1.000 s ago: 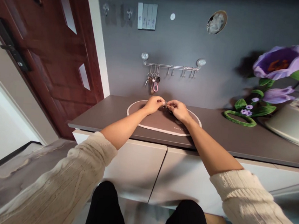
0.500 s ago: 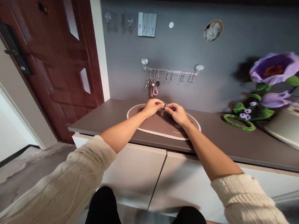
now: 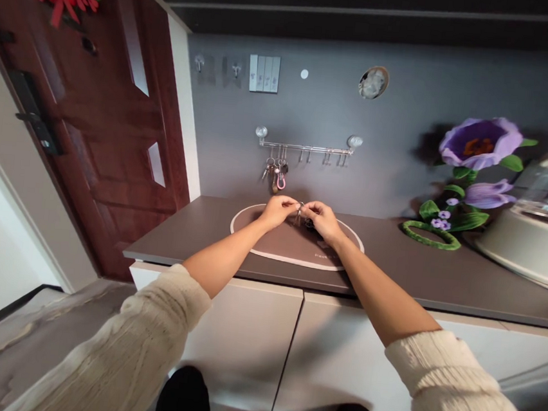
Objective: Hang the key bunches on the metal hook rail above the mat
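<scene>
One small key ring (image 3: 301, 205), pinched from both sides. Left hand (image 3: 277, 211) has it between thumb and fingertips on its left; right hand (image 3: 323, 222) does the same on its right. Fingertips nearly meet at the ring. Slim metal keys (image 3: 298, 218) hang below it, too small to count. Dark item (image 3: 309, 223) just under the right hand's fingers; can't tell what it is, or if it's attached.

Ring sits over the rear half of the brown mat (image 3: 280, 241), rounded, pale border, some lettering near its front right. Mat lies flat on the worktop (image 3: 398, 272). Can't tell whether the keys touch it.

Behind the hands: metal hook rail (image 3: 308, 148) on the grey wall (image 3: 222, 136), a suction-style mount at each end. More keys (image 3: 266, 174) hang from its left hooks, with a pink carabiner (image 3: 281, 181) among them. Right-hand hooks carry nothing.

Worktop, right end: purple flower (image 3: 495, 149) on a green ring base (image 3: 430, 244), next to a white appliance (image 3: 531, 250) with a clear top. Dark red door (image 3: 99, 105) at far left.
</scene>
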A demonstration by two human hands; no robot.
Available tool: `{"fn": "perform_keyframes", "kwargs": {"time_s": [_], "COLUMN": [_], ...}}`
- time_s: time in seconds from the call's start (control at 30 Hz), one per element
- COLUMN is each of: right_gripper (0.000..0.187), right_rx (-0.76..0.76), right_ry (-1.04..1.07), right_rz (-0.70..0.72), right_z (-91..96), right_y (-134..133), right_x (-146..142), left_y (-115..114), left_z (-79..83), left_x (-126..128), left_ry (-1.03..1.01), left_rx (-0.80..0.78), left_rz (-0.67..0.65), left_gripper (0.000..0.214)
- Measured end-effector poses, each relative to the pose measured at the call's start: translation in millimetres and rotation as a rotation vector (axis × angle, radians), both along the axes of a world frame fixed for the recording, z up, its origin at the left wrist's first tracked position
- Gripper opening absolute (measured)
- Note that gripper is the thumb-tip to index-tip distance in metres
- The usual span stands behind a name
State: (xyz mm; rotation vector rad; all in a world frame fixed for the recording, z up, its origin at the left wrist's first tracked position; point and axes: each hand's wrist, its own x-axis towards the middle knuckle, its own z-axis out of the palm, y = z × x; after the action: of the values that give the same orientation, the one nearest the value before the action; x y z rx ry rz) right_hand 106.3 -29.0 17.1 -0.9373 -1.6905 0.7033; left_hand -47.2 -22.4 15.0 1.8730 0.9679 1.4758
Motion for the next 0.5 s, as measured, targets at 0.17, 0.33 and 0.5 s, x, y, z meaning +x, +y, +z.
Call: {"fn": "perform_keyframes", "kwargs": {"time_s": [0.17, 0.33, 0.5], "right_gripper": [0.024, 0.024, 0.024], "right_rx": [0.024, 0.070, 0.112], "right_ry": [0.002, -0.029, 0.010], "right_rz": [0.014, -0.016, -0.036], "right_z": [-2.3, 1.3, 13.4], "right_y": [9, 13, 19], "right_x": [2, 1, 0], "left_y": [2, 7, 9], "left_z": [-1.3, -3.5, -3.4], "left_x": [1, 2, -1], "left_ry": [0.045, 0.070, 0.131], "left_rx": [0.054, 0.131, 0.246], "left_rz": [0.011, 0.097, 0.286], "left_gripper": [0.017, 0.021, 0.024]}}
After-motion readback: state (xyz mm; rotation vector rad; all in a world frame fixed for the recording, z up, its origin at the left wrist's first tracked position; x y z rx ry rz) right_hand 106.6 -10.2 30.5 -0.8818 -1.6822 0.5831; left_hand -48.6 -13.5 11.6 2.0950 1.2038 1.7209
